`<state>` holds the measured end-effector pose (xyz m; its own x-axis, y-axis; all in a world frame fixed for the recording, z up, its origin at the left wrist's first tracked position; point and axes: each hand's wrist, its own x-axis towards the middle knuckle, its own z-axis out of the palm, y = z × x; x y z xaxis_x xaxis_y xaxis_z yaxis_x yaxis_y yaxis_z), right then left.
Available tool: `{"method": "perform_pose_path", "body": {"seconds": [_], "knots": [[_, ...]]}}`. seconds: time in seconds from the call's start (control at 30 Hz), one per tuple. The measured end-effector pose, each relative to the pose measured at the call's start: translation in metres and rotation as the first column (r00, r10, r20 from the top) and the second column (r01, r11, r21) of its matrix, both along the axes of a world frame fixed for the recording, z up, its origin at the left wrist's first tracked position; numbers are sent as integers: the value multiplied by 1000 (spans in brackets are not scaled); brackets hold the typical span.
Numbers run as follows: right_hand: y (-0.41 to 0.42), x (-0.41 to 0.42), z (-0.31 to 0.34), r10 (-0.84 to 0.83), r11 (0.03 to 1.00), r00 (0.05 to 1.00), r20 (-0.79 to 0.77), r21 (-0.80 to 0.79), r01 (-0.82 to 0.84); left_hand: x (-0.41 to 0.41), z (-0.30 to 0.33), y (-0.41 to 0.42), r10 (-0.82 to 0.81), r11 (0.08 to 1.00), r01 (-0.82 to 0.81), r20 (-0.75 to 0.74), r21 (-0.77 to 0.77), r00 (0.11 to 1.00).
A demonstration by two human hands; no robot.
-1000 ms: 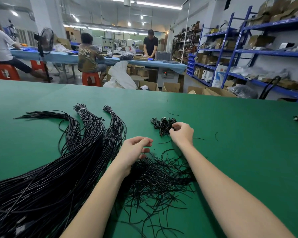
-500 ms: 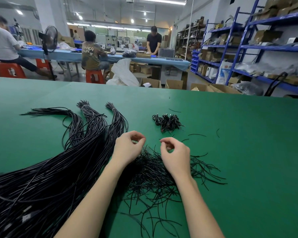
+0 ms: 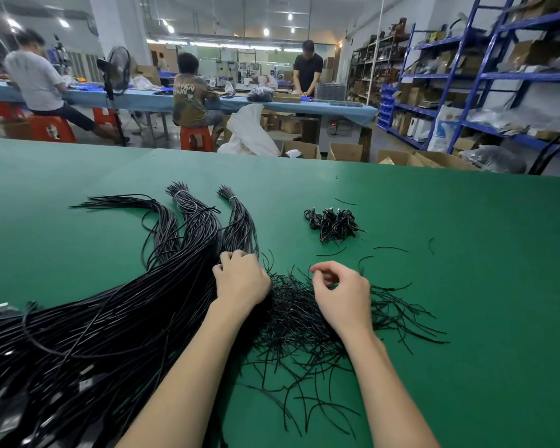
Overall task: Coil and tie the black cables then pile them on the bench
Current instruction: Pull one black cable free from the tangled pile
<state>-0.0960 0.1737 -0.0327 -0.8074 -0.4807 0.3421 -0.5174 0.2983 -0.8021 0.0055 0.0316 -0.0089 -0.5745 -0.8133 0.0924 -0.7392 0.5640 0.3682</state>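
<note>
Your left hand (image 3: pixel 241 281) reaching into long black cable bundles (image 3: pixel 117 321) fanning from bench's (image 3: pixel 466 286) near-left corner, grip curling, hold unclear. Right hand (image 3: pixel 343 295) hovering over thin black tie strands (image 3: pixel 307 321), grip loosely released, ready for tie. Small pile of coiled black cables (image 3: pixel 332 223) sitting mid-bench, clear of work.

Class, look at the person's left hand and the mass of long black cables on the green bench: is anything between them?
Nothing visible. The left hand already rests on the long black cables, fingers curled into the strands.
</note>
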Motion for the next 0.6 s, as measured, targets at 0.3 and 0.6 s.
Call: {"method": "perform_pose_path", "body": {"seconds": [0.3, 0.6], "knots": [[-2, 3, 1, 31, 1000, 999, 15, 3, -31, 5, 3, -6, 69, 998, -68, -52, 13, 996], [-3, 5, 5, 48, 998, 998, 39, -30, -46, 8, 15, -16, 121, 990, -104, -200, 96, 972]]}}
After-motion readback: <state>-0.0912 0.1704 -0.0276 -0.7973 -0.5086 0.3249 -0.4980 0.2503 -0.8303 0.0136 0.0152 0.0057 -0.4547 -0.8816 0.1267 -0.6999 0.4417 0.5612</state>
